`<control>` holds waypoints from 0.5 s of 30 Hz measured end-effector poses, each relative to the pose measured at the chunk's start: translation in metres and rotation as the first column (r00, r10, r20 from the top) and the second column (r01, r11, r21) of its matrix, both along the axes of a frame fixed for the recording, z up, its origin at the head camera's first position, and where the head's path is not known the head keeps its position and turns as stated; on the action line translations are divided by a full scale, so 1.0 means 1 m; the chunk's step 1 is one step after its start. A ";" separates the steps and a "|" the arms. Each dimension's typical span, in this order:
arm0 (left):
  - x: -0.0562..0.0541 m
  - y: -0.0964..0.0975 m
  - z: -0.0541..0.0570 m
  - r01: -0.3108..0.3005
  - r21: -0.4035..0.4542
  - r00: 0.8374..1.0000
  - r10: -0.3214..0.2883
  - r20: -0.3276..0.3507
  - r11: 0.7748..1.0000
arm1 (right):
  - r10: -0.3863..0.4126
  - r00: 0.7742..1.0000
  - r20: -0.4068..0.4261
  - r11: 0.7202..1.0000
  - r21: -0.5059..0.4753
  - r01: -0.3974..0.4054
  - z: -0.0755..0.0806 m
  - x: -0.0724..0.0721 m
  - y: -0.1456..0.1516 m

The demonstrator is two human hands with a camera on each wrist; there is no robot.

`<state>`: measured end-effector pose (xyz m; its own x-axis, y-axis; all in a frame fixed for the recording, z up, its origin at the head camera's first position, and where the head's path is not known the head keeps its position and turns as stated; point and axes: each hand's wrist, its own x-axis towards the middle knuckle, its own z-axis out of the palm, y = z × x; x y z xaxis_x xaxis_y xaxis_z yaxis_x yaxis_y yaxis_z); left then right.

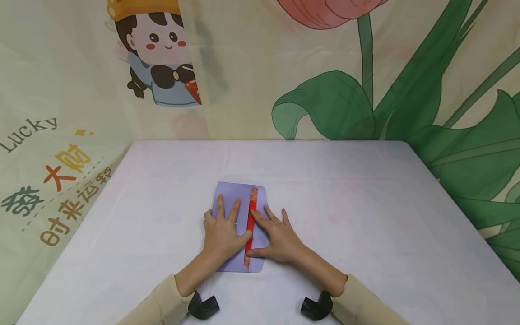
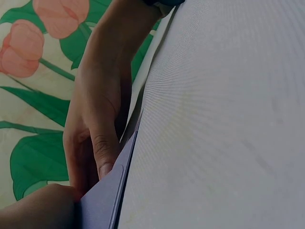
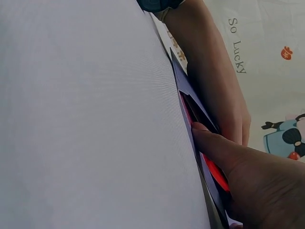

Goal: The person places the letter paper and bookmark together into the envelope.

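Note:
A flat purple paper envelope (image 1: 229, 190) lies on the table with a narrow red strip (image 1: 253, 204) running lengthwise near its right side. My left hand (image 1: 221, 232) rests spread on the purple paper, its thumb tip on the strip. From the right, my right hand (image 1: 280, 237) touches the strip with its extended index finger and thumb, straddling the right-hand flap. In the right wrist view, the purple paper (image 3: 185, 82) stands slightly apart along a dark gap beside the red strip (image 3: 214, 171). The left wrist view shows the envelope's edge (image 2: 107, 191) under the right thumb.
The white-covered table (image 1: 345, 194) spreads around the envelope. Behind it hangs a printed curtain (image 1: 243, 67) with flowers and a cartoon figure. Black bands with blocks, one a black block (image 1: 204, 307), sit at both wrists below beige sleeves (image 1: 162, 300).

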<state>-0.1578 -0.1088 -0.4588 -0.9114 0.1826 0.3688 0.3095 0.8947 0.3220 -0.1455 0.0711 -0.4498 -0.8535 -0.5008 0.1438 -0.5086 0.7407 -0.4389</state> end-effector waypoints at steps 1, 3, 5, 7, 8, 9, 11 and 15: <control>0.000 0.000 0.000 0.002 0.001 1.000 -0.002 0.000 1.000 | 0.002 1.000 0.001 1.000 0.004 -0.002 0.000 0.000 0.000; 0.000 -0.001 -0.001 0.005 0.001 1.000 -0.005 0.000 1.000 | 0.001 1.000 0.004 1.000 0.008 -0.001 0.000 0.000 0.000; 0.000 -0.001 -0.001 0.007 -0.004 1.000 -0.007 -0.004 1.000 | 0.001 1.000 -0.001 1.000 0.014 -0.001 -0.001 -0.001 -0.001; 0.000 -0.002 -0.001 0.006 -0.010 1.000 -0.006 -0.008 1.000 | 0.006 1.000 -0.010 1.000 0.015 -0.006 -0.002 -0.001 -0.002; 0.000 -0.003 -0.001 0.006 -0.011 1.000 -0.006 -0.010 1.000 | 0.010 1.000 -0.015 1.000 0.015 -0.009 -0.002 -0.002 -0.003; -0.001 -0.003 -0.001 0.006 -0.012 1.000 -0.006 -0.012 1.000 | 0.010 1.000 -0.014 1.000 0.017 -0.010 -0.002 -0.002 -0.003; -0.001 -0.003 -0.001 0.009 -0.008 1.000 -0.009 -0.019 1.000 | 0.010 1.000 -0.013 1.000 0.027 -0.010 -0.001 -0.002 -0.003; 0.000 -0.002 -0.001 0.018 0.001 1.000 -0.018 -0.015 1.000 | -0.007 1.000 -0.011 0.998 0.060 0.008 0.002 -0.002 0.001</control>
<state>-0.1581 -0.1104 -0.4594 -0.9023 0.1983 0.3828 0.3302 0.8887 0.3179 -0.1471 0.0716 -0.4475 -0.8558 -0.5024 0.1235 -0.5076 0.7693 -0.3880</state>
